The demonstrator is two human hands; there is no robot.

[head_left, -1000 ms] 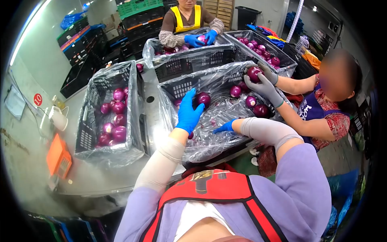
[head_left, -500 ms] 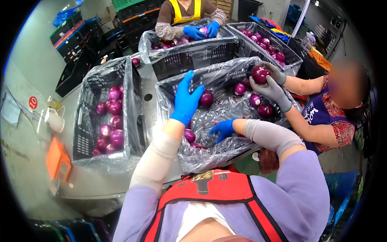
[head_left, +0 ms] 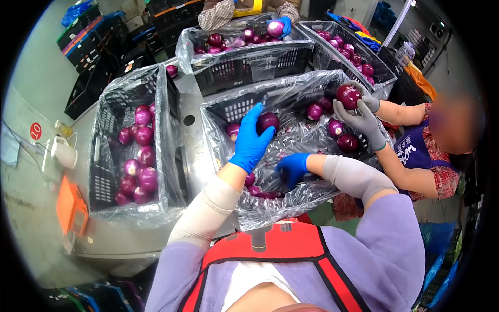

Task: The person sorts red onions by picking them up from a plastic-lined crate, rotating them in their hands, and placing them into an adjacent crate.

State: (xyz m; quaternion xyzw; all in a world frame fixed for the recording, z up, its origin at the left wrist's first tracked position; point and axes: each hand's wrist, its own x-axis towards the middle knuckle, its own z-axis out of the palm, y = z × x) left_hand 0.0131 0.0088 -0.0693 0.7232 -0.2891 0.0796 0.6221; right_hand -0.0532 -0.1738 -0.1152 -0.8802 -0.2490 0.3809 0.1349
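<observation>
My left hand (head_left: 251,139), in a blue glove, is over the plastic-lined black crate (head_left: 236,110) before me. Its thumb and fingers are spread, with a dark red onion (head_left: 268,121) right beside them; whether they touch it I cannot tell. My right hand (head_left: 293,168), also blue-gloved and slightly blurred, hangs low inside the same crate with fingers loosely apart and nothing visible in them. Below it and to its left are purple onion pieces or skins (head_left: 265,194). Another onion (head_left: 232,130) shows left of my left hand.
At the right, a co-worker's grey-gloved hands (head_left: 364,117) hold a large red onion (head_left: 348,96) over this crate. Across the table, another person's blue-gloved hand (head_left: 285,27) holds an onion (head_left: 275,28). Lined crates of onions stand left (head_left: 167,135) and back right (head_left: 382,78). An orange box (head_left: 71,208) is far left.
My left hand has shifted down and right, nearer the dark onion, uncovering another onion at its left. My right hand's fingers have swung downward. The far worker's hands have moved apart.
</observation>
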